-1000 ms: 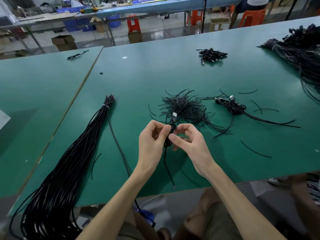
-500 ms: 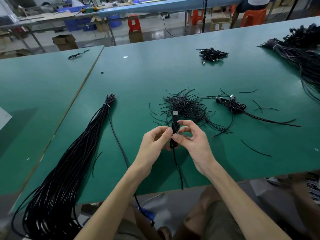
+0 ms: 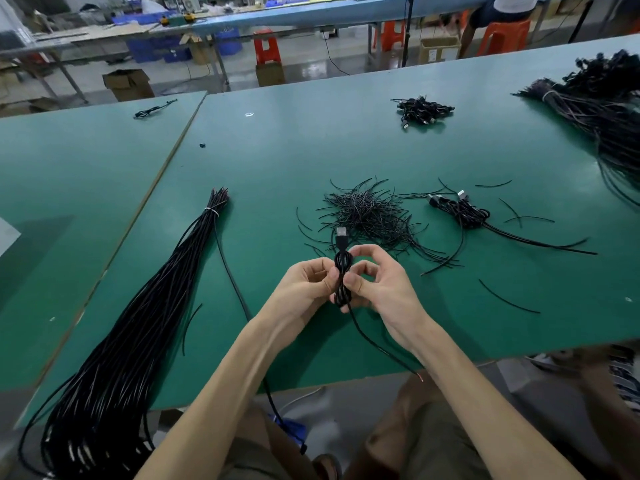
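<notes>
A black USB cable (image 3: pixel 343 268), folded into a short upright coil, is held above the green table (image 3: pixel 277 161). Its silver plug points away from me at the top. My left hand (image 3: pixel 304 285) pinches the coil from the left. From the right, my right hand (image 3: pixel 377 285) pinches it with thumb and fingers curled round it. The loose tail runs down from the coil and off the table's front edge, ending in a bare tip.
A long tied bundle of black cables (image 3: pixel 131 327) lies on the left and hangs over the front edge. A heap of short black ties (image 3: pixel 367 213) sits just beyond my hands. Coiled cables (image 3: pixel 464 211) lie to the right, more (image 3: pixel 422 110) at the back, a big bundle (image 3: pixel 609 116) far right.
The coil has risen slightly and stands more upright between my hands. The tail has swung to the right and is now longer below the coil.
</notes>
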The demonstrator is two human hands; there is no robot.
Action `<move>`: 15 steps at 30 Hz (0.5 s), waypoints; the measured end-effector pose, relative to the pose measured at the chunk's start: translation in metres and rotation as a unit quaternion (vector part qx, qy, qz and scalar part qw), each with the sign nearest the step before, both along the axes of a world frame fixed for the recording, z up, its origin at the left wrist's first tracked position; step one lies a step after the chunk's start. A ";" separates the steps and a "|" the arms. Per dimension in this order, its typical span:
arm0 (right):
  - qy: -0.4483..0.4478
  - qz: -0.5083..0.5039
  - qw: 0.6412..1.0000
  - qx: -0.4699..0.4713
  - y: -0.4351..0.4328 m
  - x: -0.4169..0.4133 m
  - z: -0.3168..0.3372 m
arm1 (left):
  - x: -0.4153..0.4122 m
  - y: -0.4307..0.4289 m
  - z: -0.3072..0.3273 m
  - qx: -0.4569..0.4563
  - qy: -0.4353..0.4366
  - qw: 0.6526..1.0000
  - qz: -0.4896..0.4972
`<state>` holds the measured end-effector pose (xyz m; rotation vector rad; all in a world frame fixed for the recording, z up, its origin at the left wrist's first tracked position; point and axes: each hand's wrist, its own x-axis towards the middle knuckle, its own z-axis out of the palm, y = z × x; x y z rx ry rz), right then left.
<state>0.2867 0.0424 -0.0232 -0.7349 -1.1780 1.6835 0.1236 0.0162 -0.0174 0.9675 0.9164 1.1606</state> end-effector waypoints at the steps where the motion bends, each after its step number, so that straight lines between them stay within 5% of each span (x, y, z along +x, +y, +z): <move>1: 0.002 0.003 1.000 -0.007 0.000 0.000 0.000 | -0.001 0.000 0.000 -0.003 -0.015 1.000 -0.020; 15: -0.008 0.031 0.999 -0.010 -0.004 -0.002 0.001 | -0.007 -0.007 0.002 0.079 0.017 0.995 -0.061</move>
